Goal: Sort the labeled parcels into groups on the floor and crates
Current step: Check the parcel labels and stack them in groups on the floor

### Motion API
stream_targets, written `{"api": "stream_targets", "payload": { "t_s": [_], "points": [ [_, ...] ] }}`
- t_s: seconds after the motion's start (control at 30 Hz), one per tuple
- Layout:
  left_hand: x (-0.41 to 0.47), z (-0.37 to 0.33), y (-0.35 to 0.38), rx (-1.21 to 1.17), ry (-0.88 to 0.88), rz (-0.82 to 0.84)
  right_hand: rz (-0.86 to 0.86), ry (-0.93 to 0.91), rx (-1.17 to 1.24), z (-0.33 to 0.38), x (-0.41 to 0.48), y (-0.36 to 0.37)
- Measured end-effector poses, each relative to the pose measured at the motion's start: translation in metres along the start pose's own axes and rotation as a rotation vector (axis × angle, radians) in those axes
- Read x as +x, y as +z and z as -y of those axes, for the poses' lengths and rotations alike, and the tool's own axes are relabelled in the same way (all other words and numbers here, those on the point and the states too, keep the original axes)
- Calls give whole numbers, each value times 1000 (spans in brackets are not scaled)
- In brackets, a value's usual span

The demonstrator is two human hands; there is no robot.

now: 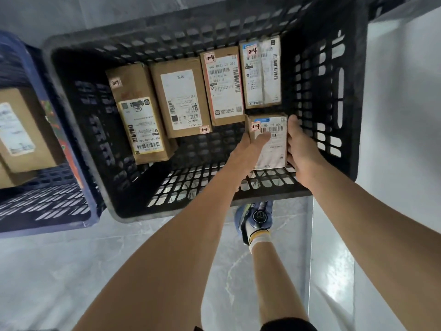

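The left hand (250, 149) and the right hand (301, 149) clamp the parcel marked 1-3 (274, 142) between them, the left thumb across its label and the right hand gripping its right edge. It is in the near right part of the black crate (143, 187). Beyond it, four more parcels (181, 99) lie in a row marked 2-1, 1-1, 1-4 and 2-4 from left to right, and left of the black crate a blue crate (47, 206) holds another parcel (19, 130).
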State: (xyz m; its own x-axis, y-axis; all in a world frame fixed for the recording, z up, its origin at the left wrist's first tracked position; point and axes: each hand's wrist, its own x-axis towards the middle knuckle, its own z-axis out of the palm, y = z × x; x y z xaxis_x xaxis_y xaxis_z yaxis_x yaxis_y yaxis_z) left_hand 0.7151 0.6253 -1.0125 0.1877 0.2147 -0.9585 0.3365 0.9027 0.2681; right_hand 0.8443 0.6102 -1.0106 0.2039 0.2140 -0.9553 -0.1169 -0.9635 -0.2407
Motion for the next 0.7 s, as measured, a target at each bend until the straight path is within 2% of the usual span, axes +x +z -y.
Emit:
{"api": "stream_targets", "payload": {
  "t_s": [0.33,0.5,0.7],
  "points": [
    [20,2,1,74,-45,-12,-8,41,-141,11,18,-10],
    [20,2,4,7,-63,8,0,45,-107,6,26,-21],
    [34,7,-1,2,-120,-61,19,40,-81,4,34,-11]
  ]
}}
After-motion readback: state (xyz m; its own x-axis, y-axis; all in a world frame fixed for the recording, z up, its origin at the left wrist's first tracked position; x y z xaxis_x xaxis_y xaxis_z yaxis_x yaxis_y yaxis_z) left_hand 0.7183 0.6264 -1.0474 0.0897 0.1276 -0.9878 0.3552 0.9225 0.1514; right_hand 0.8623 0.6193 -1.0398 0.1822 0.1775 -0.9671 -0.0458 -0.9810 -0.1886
